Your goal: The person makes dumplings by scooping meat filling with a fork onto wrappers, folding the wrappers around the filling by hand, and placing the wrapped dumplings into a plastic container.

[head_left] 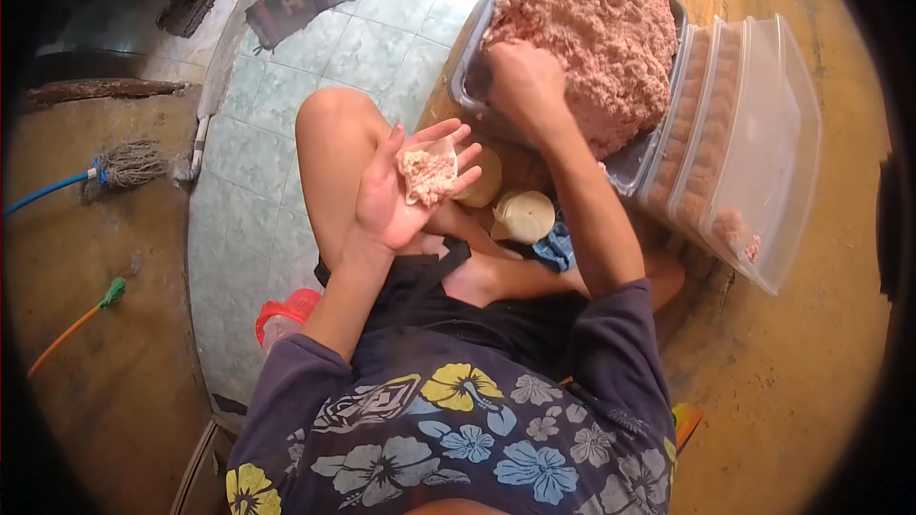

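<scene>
Head camera view: a small lump of ground meat, pink and coarse, is held up on a thin, pale wrapper, which is laid across the upturned palm of the left hand. The fingers of that hand are spread wide beneath it. Just beyond, a large mound of meat is heaped above the rim of a grey plastic tub; its surface is rough, crumbly and moist. The right hand is pressed to the near side of the mound, with its back turned up; its fingertips are hidden, so whether anything is gripped cannot be told.

Between the forearms, a round, flat-topped pale stack is set near the crossed legs, with a crumpled blue cloth beside it. Against the right of the tub, clear plastic boxes with rounded corners are lined up at a tilt, and rows of small pinkish pieces are seen through their walls.

A dark shirt is worn, printed with yellow, grey and blue flowers. To the left, glossy pale-green tiles are crossed by a woven mat, and a stringy mop is laid on the brown floor.
</scene>
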`<state>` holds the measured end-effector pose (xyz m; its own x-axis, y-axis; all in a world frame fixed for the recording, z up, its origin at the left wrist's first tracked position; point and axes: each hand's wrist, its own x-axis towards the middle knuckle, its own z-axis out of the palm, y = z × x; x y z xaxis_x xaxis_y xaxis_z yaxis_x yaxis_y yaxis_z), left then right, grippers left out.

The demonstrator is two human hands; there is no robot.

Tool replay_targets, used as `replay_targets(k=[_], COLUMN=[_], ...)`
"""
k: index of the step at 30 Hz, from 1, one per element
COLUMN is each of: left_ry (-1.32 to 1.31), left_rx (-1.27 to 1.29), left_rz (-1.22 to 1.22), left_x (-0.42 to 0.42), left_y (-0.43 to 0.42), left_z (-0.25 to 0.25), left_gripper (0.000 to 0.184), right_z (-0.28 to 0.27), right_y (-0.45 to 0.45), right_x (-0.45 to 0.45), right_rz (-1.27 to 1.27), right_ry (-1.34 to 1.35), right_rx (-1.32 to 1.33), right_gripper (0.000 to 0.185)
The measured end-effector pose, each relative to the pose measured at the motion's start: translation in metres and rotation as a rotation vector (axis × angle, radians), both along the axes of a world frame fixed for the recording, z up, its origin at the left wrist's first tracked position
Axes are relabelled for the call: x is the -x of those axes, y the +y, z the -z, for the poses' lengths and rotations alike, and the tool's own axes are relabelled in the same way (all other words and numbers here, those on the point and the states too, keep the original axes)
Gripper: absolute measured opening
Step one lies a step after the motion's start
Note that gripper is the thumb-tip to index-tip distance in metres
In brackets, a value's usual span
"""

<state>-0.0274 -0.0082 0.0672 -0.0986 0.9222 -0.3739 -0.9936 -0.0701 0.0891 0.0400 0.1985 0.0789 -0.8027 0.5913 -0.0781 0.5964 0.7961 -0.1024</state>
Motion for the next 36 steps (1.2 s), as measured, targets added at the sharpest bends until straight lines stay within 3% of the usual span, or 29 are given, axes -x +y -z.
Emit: replay_targets(k=[2,4,7,10,11,14,15,19,20,22,25,28,29,30,32,35,36], left_ry=[0.018,-0.044,-0.074,-0.061,-0.047,0.116,0.213,0.089,0.08,0.12,0.216,-0.072,-0.234,-0.163,-0.026,-0.238,-0.273], left_rx=[-0.067,-0.097,-0.108,-0.006,0.025,-0.093,-0.022,-0.133,-0.172,-0.162,-0.18,-0.28,-0.414,-0.311,-0.127,-0.208,-0.222], left_rz=[-0.07,-0.117,0.084,0.15,0.147,0.318,0.356,0.44,0.475,0.498,0.494,0.35,0.414,0.416,0.425,0.3,0.258], left_x=[0.019,0.032,-0.005,-0.015,-0.018,-0.044,-0.048,-0.055,-0.059,-0.055,-0.067,-0.057,-0.059,-0.061,-0.066,-0.043,-0.04], left_y=[-0.001,-0.016,0.033,0.065,0.073,0.066,0.065,0.059,0.056,0.056,0.051,0.057,0.056,0.053,0.052,0.041,0.04], left_z=[0.009,0.033,0.009,-0.015,-0.018,-0.026,-0.037,-0.028,-0.034,-0.035,-0.056,-0.02,-0.009,-0.015,-0.031,-0.002,0.0], left_gripper=[0.064,0.068,0.071,0.072,0.073,0.074,0.074,0.076,0.077,0.075,0.074,0.074,0.075,0.075,0.074,0.067,0.065], right_z=[-0.007,-0.061,-0.116,-0.092,-0.104,-0.117,-0.11,-0.129,-0.118,-0.139,-0.119,-0.152,-0.15,-0.133,-0.122,-0.149,-0.132], right_y=[0.007,-0.001,-0.035,-0.036,-0.033,-0.051,-0.044,-0.056,-0.051,-0.058,-0.06,-0.073,-0.077,-0.075,-0.067,-0.082,-0.079], right_x=[-0.016,-0.058,-0.087,-0.098,-0.111,-0.129,-0.132,-0.16,-0.162,-0.167,-0.164,-0.169,-0.168,-0.169,-0.173,-0.169,-0.166], right_rz=[-0.072,-0.005,0.113,0.202,0.141,0.071,0.125,-0.025,0.086,0.065,0.136,0.067,-0.027,-0.048,0.022,0.346,0.452], right_ry=[0.093,0.279,0.345,0.401,0.255,0.367,0.352,0.404,0.286,0.276,0.457,0.439,0.529,0.336,0.321,0.46,0.436], right_rx=[0.067,0.296,0.546,0.754,0.437,0.433,0.656,0.369,0.499,0.278,0.469,0.283,0.44,0.312,0.311,0.341,0.305], right_gripper=[0.01,0.008,0.007,0.006,0.005,0.004,0.005,0.008,0.007,0.008,0.009,0.007,0.008,0.008,0.008,0.007,0.009])
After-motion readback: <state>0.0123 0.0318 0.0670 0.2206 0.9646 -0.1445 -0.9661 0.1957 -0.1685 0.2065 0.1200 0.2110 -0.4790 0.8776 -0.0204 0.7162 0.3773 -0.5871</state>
